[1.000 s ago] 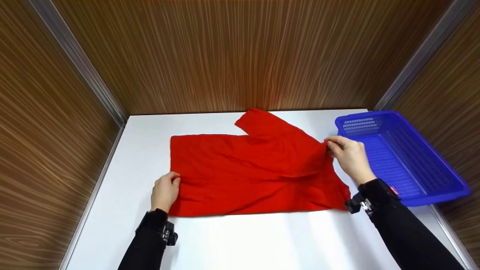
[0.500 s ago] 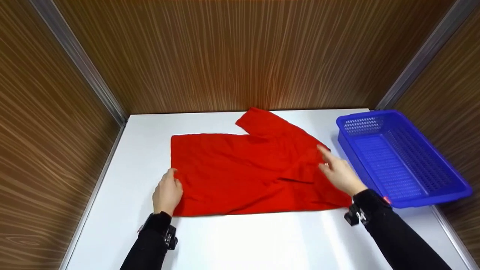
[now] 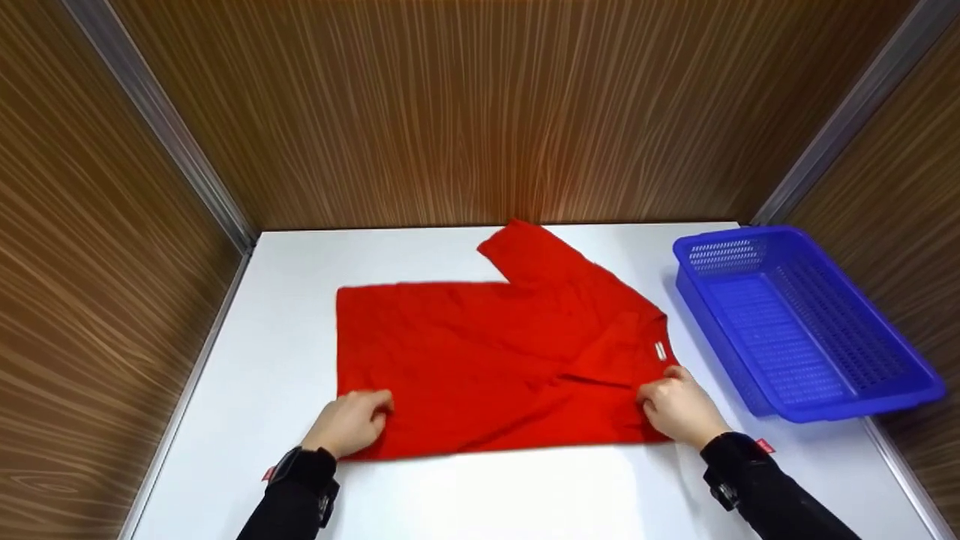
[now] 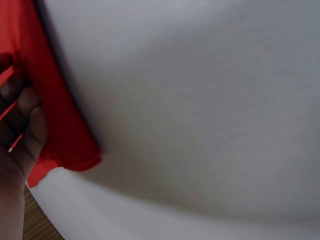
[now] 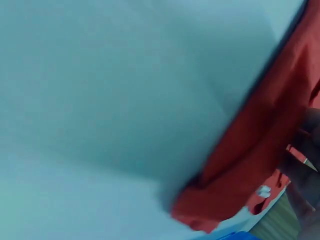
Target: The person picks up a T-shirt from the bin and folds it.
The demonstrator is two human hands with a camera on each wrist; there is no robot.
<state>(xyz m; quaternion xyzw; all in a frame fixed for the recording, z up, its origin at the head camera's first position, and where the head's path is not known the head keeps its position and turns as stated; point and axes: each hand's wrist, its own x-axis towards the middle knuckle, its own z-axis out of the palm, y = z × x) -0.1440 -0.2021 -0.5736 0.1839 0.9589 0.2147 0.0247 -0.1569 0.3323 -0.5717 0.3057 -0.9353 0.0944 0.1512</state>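
Note:
A red short-sleeved shirt (image 3: 465, 360) lies across the white table, one sleeve pointing away at the back. A small white label (image 3: 660, 350) shows near its neckline on the right. My left hand (image 3: 352, 421) is at the shirt's near left corner, its curled fingers gripping the fabric. At the near right end, just below the label, my right hand (image 3: 679, 405) pinches the cloth. The left wrist view shows curled fingers (image 4: 30, 117) against the red fabric. In the right wrist view, the right fingers are dark and partly cut off beside the shirt (image 5: 250, 155).
A blue plastic basket (image 3: 731, 330) with perforated sides stands to the right of the shirt. Wood-grain panels (image 3: 480, 112) rise at the back and both sides of the white table (image 3: 517, 495).
My right hand let go of the upper neckline and moved nearer to me, onto the near right end. My left hand shifted nearer and inward. The shirt has slid slightly toward me.

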